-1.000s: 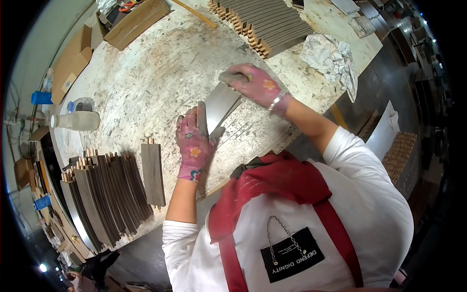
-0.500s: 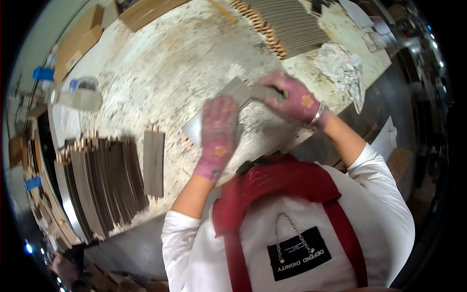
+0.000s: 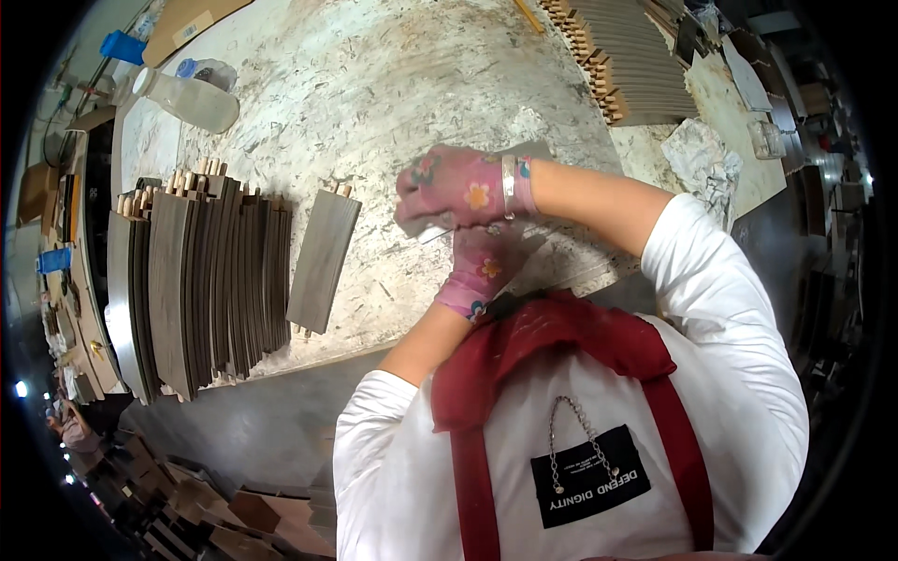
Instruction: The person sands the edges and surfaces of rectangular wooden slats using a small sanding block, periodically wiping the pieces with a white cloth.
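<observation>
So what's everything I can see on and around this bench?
Worktable: one, pale speckled, centre.
Wooden slats, left stack: many, grey-brown, on edge.
Single slat: one, grey-brown, beside that stack.
Slats, far stack: many, grey-brown, top right.
Plastic bottle: one, clear, lying top left.
Crumpled rag: one, grey-white, right edge.
Grey piece: one, mostly hidden, between both hands.
Left hand: pink flowered glove.
Right hand: pink flowered glove, above left.

A row of curved grey slats [image 3: 201, 280] lies at the table's [image 3: 374, 84] left, one single slat [image 3: 323, 260] beside it. A plastic bottle [image 3: 187, 98] lies far left, crumpled rag [image 3: 706, 164] right, another slat stack [image 3: 631, 56] beyond.
</observation>
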The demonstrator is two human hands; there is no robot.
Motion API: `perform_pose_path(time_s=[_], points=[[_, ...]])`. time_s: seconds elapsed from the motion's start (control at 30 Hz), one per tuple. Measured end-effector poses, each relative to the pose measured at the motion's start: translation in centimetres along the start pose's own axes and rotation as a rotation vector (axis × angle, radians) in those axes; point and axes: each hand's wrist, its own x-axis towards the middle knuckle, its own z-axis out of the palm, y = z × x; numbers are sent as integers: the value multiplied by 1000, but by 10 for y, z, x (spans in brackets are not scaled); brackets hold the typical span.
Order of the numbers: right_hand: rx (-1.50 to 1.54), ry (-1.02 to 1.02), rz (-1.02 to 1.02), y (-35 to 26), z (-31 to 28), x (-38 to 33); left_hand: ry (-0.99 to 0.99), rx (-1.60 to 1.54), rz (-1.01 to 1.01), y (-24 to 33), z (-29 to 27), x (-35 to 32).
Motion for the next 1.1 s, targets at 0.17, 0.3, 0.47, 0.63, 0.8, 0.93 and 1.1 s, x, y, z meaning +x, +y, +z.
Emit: perform_pose_path(time_s=[0.17,0.3,0.47,0.63,0.8,0.93,1.1], points=[[-80,185,156,14,12,-6,274,14,96,1,1,10],[-126,225,174,6,10,-9,25,-10,59,-14,2,26],[-45,267,298,-13,-21,-10,431,-84,206,-29,15,42],[-140,197,305,-11,-21,-17,93,-326,112,-29,13,43],[-248,141,342,-16,8,-10,240,-21,192,-14,-12,43],[-268,162,312,12,-5,4,443,-158,203,-15,10,51],[-143,134,624,23,-33,2,548,-17,214,-12,-2,53]])
